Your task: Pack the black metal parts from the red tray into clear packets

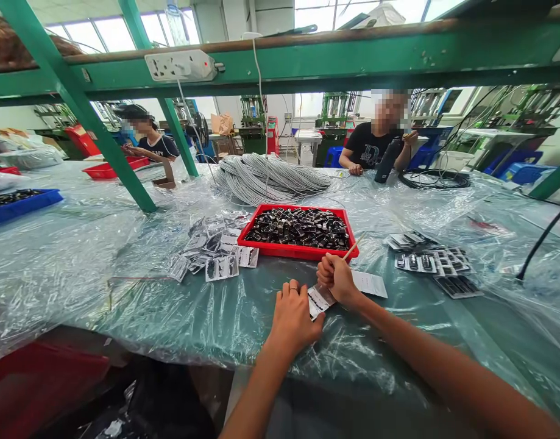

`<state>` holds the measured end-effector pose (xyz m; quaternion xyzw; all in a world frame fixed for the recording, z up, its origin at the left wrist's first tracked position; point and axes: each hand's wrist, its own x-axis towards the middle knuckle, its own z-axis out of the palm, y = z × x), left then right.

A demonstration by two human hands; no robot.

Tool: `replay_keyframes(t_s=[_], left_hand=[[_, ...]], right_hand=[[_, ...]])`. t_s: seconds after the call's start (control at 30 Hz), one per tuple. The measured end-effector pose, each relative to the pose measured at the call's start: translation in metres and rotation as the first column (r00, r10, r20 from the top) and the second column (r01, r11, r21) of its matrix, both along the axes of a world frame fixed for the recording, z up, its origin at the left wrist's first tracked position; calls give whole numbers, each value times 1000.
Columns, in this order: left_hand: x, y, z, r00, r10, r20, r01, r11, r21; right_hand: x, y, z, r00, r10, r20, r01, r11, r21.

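Note:
My left hand (292,316) rests on the plastic-covered table, fingers curled and pressing the edge of a small clear card (320,299) of parts. My right hand (336,277) is closed around a thin wooden stick (354,247) that points up toward the red tray (270,247). The tray, just beyond both hands, is filled with many small dark metal pieces (298,227). A white strip (371,283) lies under my right hand.
Piles of filled cards lie left (216,250) and right (432,263) of the tray. A grey cable bundle (270,177) lies behind. Two people sit across the table. A blue tray (21,204), green frame post (101,134) and black cable (542,241) stand nearby.

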<state>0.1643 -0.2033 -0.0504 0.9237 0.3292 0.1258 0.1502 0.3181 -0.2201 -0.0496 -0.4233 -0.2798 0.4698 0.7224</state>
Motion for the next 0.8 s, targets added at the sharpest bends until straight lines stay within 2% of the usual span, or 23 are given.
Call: replay_keyframes(t_s=[0.2, 0.33, 0.57, 0.67, 0.73, 0.77, 0.8], left_hand=[[9, 3, -10, 996, -17, 88, 22, 998, -63], [7, 3, -12, 997, -12, 70, 15, 999, -50], [7, 2, -15, 994, 6, 105, 3, 997, -81], [6, 5, -15, 987, 31, 160, -10, 992, -127], [2, 9, -12, 971, 72, 227, -20, 975, -223], [-1, 11, -10, 957, 107, 270, -22, 954, -301], [-5, 14, -7, 937, 152, 315, -20, 922, -386]], right_hand=[[-11, 16, -6, 996, -40, 76, 39, 999, 19], [-18, 16, -6, 993, -5, 120, 7, 1000, -14], [-13, -26, -2, 975, 164, 151, -150, 984, -99], [4, -38, 9, 971, 155, 180, -137, 984, -113], [18, -42, 15, 903, 171, 394, -96, 974, -204], [24, -44, 16, 807, 197, 556, -62, 966, -253], [29, -47, 15, 662, 229, 714, -24, 958, -285]])
